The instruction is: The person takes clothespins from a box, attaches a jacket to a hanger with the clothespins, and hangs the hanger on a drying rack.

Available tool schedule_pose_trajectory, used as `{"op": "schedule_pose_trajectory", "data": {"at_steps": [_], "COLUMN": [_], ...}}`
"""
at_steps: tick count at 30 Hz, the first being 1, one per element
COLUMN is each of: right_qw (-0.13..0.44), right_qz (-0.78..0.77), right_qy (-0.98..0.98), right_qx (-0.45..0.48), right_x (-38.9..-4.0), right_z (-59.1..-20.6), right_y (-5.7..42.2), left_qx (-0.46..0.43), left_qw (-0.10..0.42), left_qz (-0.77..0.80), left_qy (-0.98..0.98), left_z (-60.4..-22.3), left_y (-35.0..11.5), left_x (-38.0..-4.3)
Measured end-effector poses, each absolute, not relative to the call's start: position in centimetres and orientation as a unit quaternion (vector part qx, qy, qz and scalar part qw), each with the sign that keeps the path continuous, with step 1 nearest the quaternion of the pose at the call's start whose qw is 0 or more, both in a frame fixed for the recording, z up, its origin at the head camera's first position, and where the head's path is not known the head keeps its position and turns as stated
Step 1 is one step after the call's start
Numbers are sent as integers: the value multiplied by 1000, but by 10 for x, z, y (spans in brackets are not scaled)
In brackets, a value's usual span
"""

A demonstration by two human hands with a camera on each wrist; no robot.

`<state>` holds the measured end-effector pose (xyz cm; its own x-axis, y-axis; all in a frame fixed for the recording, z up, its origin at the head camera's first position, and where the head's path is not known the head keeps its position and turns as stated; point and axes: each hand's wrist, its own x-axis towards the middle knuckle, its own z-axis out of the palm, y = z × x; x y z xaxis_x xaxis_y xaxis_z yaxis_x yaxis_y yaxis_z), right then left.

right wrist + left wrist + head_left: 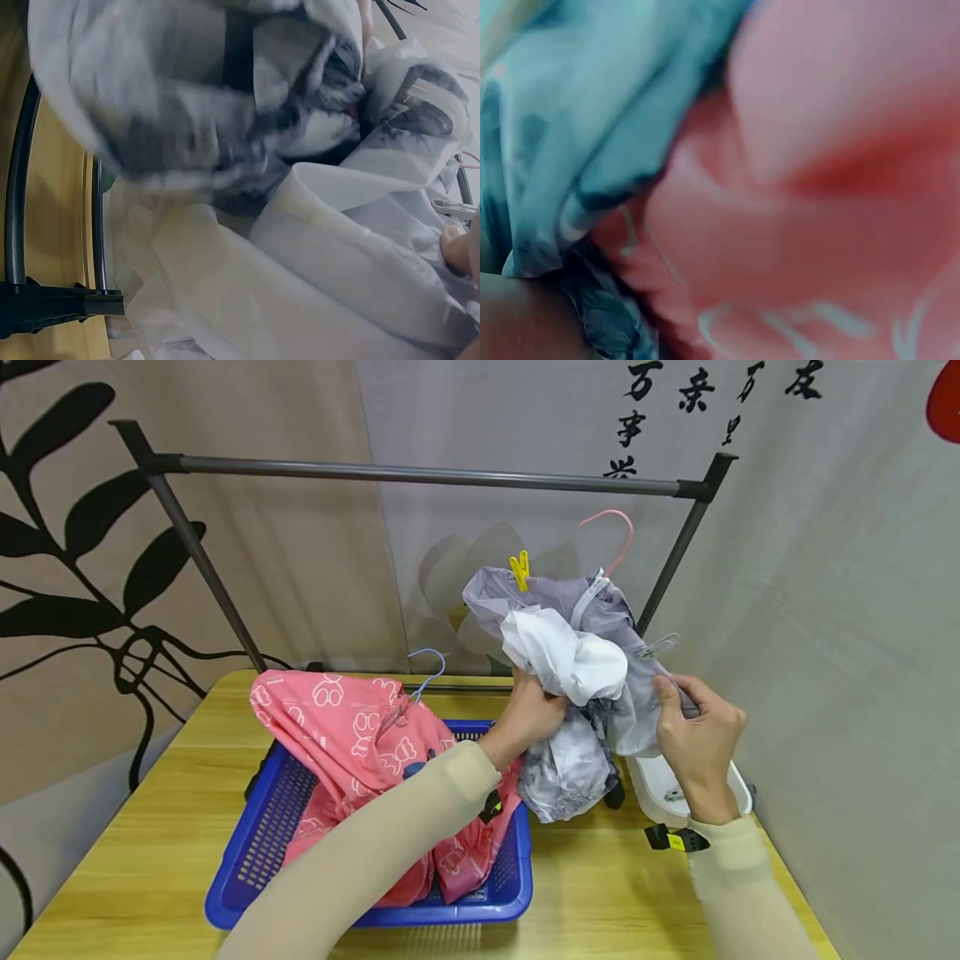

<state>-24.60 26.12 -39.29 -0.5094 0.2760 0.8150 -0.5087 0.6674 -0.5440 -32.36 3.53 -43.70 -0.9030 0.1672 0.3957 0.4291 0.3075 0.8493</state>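
A thin grey-and-white garment [637, 718] with a dark ink-like print hangs bunched from a pink hanger [621, 547]. The hanger's hook shows below the rack's bar. A yellow clothespin [520, 571] is clipped on the garment's upper left, and a pale clip [658, 646] on its right side. My left hand [534, 717] grips a gathered part of the garment from below, its fingertips hidden in the cloth. With thumb and fingers my right hand [702, 739] pinches the garment's right edge. Loose folds [330, 240] fill much of the right wrist view.
A blue basket [517, 893] on the wooden table [600, 893] holds a pink printed garment [337, 735] with a blue hanger [430, 670]. Behind stands a grey metal rack [420, 473]. At right a white tray [660, 806] sits partly behind the right hand.
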Motion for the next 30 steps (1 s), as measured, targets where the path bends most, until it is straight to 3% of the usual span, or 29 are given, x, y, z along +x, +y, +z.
{"op": "schedule_pose_trajectory", "data": {"at_steps": [3,5,9,12,16,20,24,30], "right_qw": [490,490,493,502,501,497,495,491], "right_qz": [397,395,395,400,403,405,404,405], "right_qy": [-772,-773,-772,-764,-763,-765,-766,-770], "right_qx": [77,78,74,65,61,61,61,55], "right_x": [-245,-245,-245,-246,-244,-244,-245,-246], "right_z": [-391,-392,-394,-395,-394,-393,-393,-393], "right_y": [262,265,269,269,268,268,267,267], "left_qx": [-184,-190,-253,-242,-158,-93,-54,-98], "left_qw": [120,72,43,22,-34,-30,5,55], "left_qz": [-543,-530,-434,-372,-315,-286,-331,-324], "left_qy": [-811,-823,-864,-896,-935,-953,-942,-939], "left_z": [-450,-426,-436,-427,-380,-373,-370,-368], "left_y": [42,38,27,15,-4,-14,-19,-28], "left_x": [-341,-326,-334,-321,-276,-270,-271,-262]}}
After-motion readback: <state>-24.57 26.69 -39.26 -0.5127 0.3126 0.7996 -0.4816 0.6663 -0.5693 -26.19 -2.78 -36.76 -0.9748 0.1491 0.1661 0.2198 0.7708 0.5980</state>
